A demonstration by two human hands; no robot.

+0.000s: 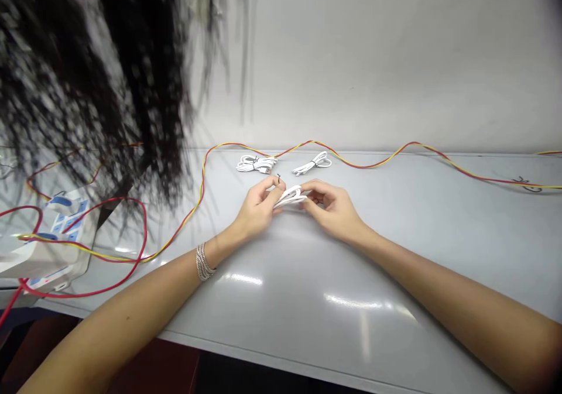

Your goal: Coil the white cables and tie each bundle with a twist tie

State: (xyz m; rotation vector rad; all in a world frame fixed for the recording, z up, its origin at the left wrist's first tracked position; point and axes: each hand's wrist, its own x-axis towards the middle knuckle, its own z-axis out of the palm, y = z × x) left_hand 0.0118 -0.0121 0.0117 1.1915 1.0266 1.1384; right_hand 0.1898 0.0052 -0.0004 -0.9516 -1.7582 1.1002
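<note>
Between my two hands is a coiled white cable (290, 197), held just above the grey table. My left hand (259, 208) pinches its left end, and a short black twist tie (278, 178) sticks up by the fingertips. At the coil's right end, my right hand (329, 206) closes thumb and fingers on it. Behind them lie two more white bundles: a tied USB cable (257, 164) on the left and a smaller tied cable (312, 163) on the right. Fingers hide part of the held coil.
A red-and-yellow twisted wire (364, 166) snakes along the table's back by the wall (395, 60). At left stands a white box with blue parts (65, 236), with a red wire (144, 236) looped beside it. Black ties (527, 184) lie far right. Dark hair (132, 60) covers the upper left.
</note>
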